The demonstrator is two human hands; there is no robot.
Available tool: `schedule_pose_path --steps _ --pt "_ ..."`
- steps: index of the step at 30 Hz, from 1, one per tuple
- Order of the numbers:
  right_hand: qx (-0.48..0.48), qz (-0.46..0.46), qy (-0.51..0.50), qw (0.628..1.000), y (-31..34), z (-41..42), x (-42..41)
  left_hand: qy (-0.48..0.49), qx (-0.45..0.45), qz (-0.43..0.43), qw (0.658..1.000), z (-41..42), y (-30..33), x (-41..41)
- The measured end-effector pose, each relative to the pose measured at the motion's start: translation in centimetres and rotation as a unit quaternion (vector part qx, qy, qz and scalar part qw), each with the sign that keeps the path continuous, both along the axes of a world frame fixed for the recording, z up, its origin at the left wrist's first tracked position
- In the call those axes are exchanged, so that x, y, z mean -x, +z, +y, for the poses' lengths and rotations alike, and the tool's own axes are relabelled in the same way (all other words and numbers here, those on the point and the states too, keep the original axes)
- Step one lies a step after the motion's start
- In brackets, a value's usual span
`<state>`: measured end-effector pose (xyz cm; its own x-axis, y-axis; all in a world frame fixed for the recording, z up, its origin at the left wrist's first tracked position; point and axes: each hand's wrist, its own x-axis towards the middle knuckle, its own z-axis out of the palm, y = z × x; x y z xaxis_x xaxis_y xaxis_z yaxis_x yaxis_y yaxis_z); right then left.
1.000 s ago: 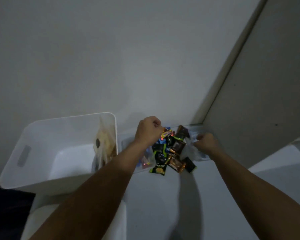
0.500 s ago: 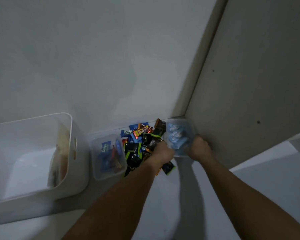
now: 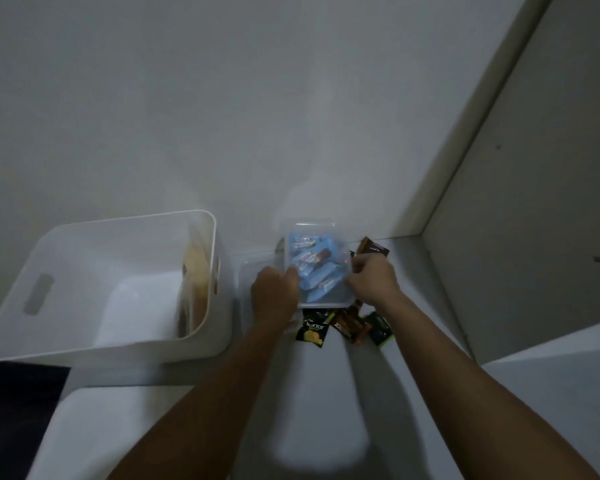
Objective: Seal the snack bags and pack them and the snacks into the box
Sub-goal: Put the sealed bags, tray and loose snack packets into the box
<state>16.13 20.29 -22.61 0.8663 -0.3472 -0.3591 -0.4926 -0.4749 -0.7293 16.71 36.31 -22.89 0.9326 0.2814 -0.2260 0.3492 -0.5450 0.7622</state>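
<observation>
A: State of the hands?

B: The left hand (image 3: 274,292) grips the left edge of the clear snack bag (image 3: 317,268); the right hand (image 3: 371,282) pinches its right edge. Both are grasping, neither is released. The bag is held up between them, above the loose snacks (image 3: 347,325) on the white surface (image 3: 326,410)

A: Contents?

B: Blue-wrapped bars. Whether the bag mouth is sealed cannot be determined from this view

A: Recommended procedure?

B: Hold the bag level so the bars settle away from the mouth. Run the fingers along the closure from one end to the other, then confirm no wrapper is trapped in the strip

A: Destination?

B: The white box (image 3: 111,282) stands just left of the hands, with one filled bag (image 3: 196,271) leaning against its right wall. Stand the sealed bag beside that one, leaving room for the loose snacks
</observation>
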Motion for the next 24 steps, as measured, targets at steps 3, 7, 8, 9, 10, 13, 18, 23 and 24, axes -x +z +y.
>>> schedule_pose_path --steps 3,7,8,9,10,13,18,23,24 --pt "-0.019 0.010 0.045 0.999 -0.1 4.0 -0.6 0.051 -0.014 0.026 0.998 3.7 -0.2 0.6" --pt "-0.044 0.031 0.087 0.995 -1.1 7.2 -0.7 0.068 -0.018 0.070 0.995 6.0 -1.5 1.3" --pt "-0.052 0.029 0.091 0.994 -1.4 7.5 -0.7 0.061 -0.014 0.079 0.995 6.1 -1.9 1.4" --pt "-0.070 0.033 0.089 0.993 -1.5 7.7 -0.6 0.059 -0.011 0.093 0.994 6.1 -2.2 1.5" --pt "-0.091 0.033 0.087 0.991 -1.7 7.9 -0.7 0.058 -0.006 0.102 0.993 6.1 -2.5 1.5" --pt "-0.146 0.065 0.130 0.979 -2.0 8.1 -0.9 0.063 0.054 0.135 0.987 6.4 -2.8 1.4" --pt "-0.239 0.113 0.132 0.955 -1.4 8.2 -0.2 0.049 0.058 0.156 0.985 6.5 -1.7 1.4" --pt "-0.209 0.078 0.117 0.968 4.0 5.5 0.6 -0.006 0.078 0.087 0.993 5.4 2.5 1.1" --pt "-0.206 0.063 0.112 0.970 5.4 4.9 0.7 -0.014 0.112 0.058 0.992 5.4 3.8 1.2"
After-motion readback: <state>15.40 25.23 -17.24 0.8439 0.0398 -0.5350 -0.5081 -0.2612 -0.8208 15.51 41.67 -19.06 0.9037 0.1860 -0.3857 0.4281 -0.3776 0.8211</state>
